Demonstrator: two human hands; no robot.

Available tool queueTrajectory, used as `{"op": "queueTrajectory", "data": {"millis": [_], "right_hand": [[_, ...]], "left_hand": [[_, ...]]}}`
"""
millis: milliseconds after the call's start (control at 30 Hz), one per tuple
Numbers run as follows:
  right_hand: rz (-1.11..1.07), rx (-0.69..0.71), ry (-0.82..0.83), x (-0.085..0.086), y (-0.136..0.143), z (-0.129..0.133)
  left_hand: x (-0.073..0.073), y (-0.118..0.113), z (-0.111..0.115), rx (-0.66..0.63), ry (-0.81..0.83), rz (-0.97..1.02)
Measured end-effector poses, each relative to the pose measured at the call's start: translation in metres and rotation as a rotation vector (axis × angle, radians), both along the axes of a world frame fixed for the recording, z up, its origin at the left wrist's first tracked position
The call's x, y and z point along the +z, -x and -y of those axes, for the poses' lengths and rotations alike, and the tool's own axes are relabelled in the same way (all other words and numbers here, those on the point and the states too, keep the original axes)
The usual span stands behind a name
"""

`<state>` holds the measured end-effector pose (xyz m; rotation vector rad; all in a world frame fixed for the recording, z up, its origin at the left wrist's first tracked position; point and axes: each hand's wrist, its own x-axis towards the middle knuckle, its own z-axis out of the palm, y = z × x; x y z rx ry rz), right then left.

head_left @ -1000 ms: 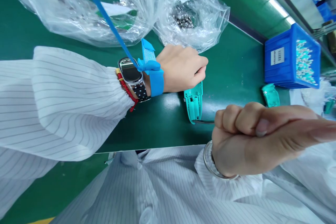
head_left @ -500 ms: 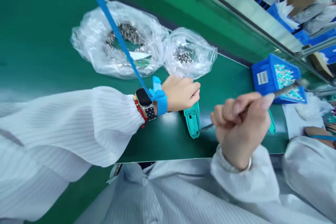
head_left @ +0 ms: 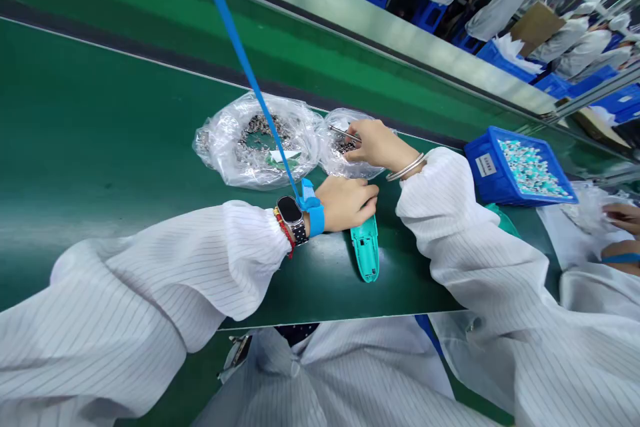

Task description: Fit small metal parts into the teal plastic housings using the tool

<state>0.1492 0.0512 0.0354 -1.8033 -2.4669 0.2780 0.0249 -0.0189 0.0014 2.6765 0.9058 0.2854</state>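
My left hand (head_left: 347, 203) is closed on the upper end of a teal plastic shell (head_left: 367, 255), which lies hollow side up on the green bench. Its lower half shows slots and small dark parts; my fingers hide the rest. Over the smaller clear plastic bag (head_left: 327, 159), my right hand (head_left: 376, 143) holds a slim metal tool (head_left: 345, 134), whose exact kind I cannot make out. Its thumb and fingertips reach down among small shiny metal parts (head_left: 344, 145) in the bag's opening. Whether they pinch a part is too small to tell.
A larger open plastic bag (head_left: 225, 157) of metal parts lies to the left. On the right stand a blue bin (head_left: 483, 177) of small teal-and-white pieces and another teal part (head_left: 503, 219). A neighbour's hand (head_left: 625, 217) is at the far right. A blue strap (head_left: 233, 30) runs to my left wrist.
My right hand has gone from beside the shell, where the tool's tip was at its lower end, up and left to the smaller bag. The left hand keeps hold of the shell. The view has shifted.
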Motion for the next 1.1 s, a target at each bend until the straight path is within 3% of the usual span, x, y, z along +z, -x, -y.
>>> {"op": "queueTrajectory", "data": {"millis": [167, 533, 733, 867, 967, 1100], "right_hand": [[-0.267, -0.052, 0.150, -0.002, -0.005, -0.002], [-0.776, -0.281, 0.065, 0.014, -0.026, 0.014], [-0.957, -0.226, 0.410, 0.031, -0.037, 0.076], [-0.888, -0.205, 0.601, 0.025, -0.037, 0.125], [-0.779, -0.146, 0.494, 0.011, -0.036, 0.149], [-0.583, -0.009, 0.196, -0.001, -0.038, 0.164]], "left_hand": [[-0.002, 0.001, -0.001, 0.005, 0.002, 0.035], [0.002, 0.004, -0.005, -0.017, 0.097, 0.081], [-0.005, 0.001, -0.018, 0.041, 0.291, 0.255], [-0.008, -0.002, -0.025, 0.017, 0.360, 0.371], [-0.008, -0.003, -0.027, 0.035, 0.372, 0.405], [-0.010, -0.003, -0.029, -0.001, 0.375, 0.432]]}}
